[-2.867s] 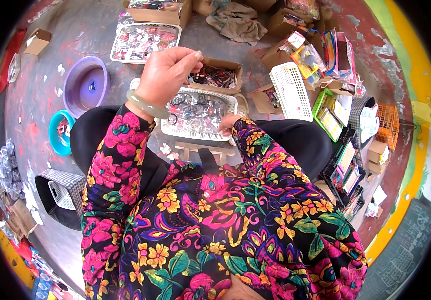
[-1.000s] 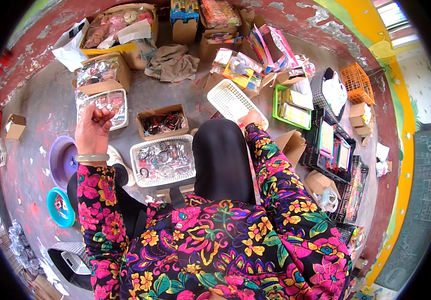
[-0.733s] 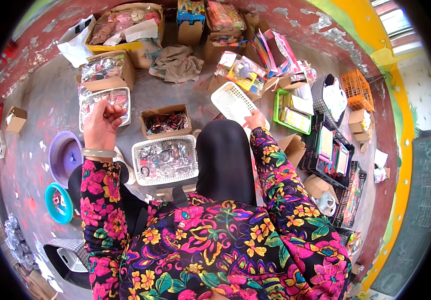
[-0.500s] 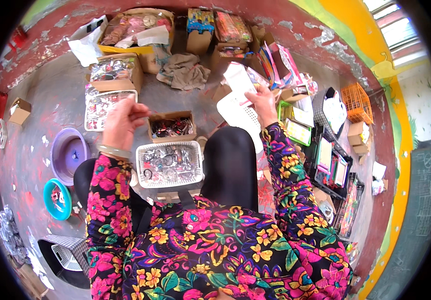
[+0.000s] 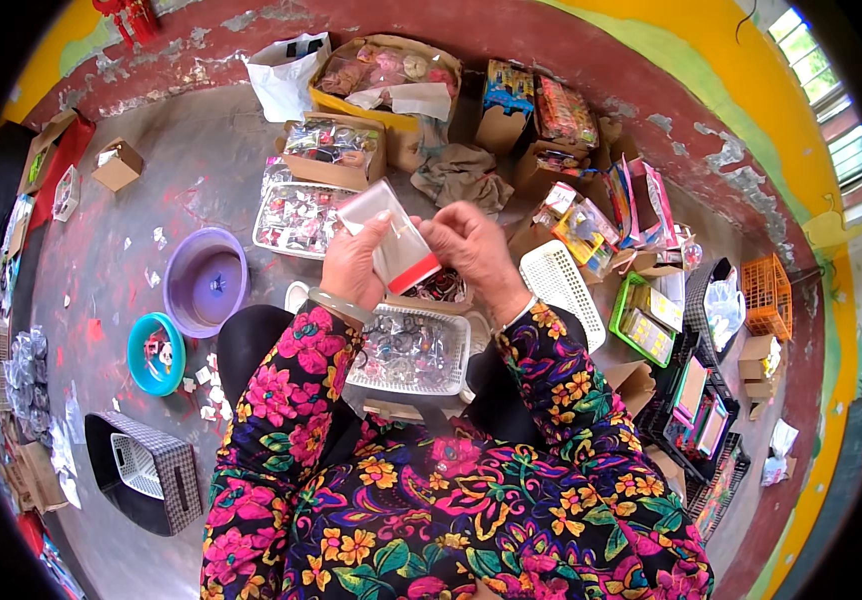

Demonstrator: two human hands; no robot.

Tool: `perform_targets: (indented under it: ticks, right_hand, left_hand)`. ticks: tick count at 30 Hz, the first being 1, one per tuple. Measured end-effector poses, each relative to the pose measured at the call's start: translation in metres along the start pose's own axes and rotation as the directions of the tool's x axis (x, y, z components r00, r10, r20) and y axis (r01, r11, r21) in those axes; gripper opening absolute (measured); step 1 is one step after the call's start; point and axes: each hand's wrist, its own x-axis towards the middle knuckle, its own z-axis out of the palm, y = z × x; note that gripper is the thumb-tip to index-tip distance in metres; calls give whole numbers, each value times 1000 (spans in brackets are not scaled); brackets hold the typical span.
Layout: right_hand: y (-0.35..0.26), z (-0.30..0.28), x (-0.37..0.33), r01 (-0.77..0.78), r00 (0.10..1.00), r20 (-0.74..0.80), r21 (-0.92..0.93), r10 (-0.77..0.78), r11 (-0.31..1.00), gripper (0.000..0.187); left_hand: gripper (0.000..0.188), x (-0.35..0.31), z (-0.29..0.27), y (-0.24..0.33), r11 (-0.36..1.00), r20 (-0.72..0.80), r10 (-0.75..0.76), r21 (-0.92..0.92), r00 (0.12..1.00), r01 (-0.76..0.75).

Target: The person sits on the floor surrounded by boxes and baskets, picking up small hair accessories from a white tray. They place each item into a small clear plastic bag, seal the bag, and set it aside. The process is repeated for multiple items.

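Observation:
A flat clear plastic packet (image 5: 391,235) with a white part and a red band along its lower edge is tilted in front of me. My left hand (image 5: 354,268) is shut on it, thumb laid over its face. Close by its right edge, my right hand (image 5: 476,255) has its fingers curled together in a pinch; what they hold is hidden. Below my hands is a white basket (image 5: 406,350) of small bagged accessories. A cardboard box of small dark and red pieces behind it is mostly covered by my hands.
A purple basin (image 5: 206,283) and a teal basin (image 5: 157,353) stand on the floor to the left. Ahead are another filled white basket (image 5: 296,220) and a yellow-edged carton (image 5: 386,110). A white perforated tray (image 5: 561,290), a green basket (image 5: 646,320) and black crates (image 5: 691,410) lie right.
My hands have come together from far apart. The packet is now in my left hand; earlier my right hand held white, flat pieces. The view has shifted left.

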Motion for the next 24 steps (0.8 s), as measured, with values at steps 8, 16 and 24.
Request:
perform_targets:
  ticks: [8, 16, 24]
  right_hand:
    - [-10, -8, 2, -44, 999, 21, 14, 43, 999, 29]
    - [-12, -4, -4, 22, 1000, 9, 42, -22, 999, 17]
    - [-3, -5, -2, 150, 987, 88, -231, -132, 961, 14]
  left_hand:
    - [31, -6, 2, -15, 974, 96, -81, 219, 992, 59]
    - [24, -5, 1, -16, 943, 23, -118, 317, 993, 105]
    - [24, -3, -7, -21, 958, 3, -94, 273, 996, 90]
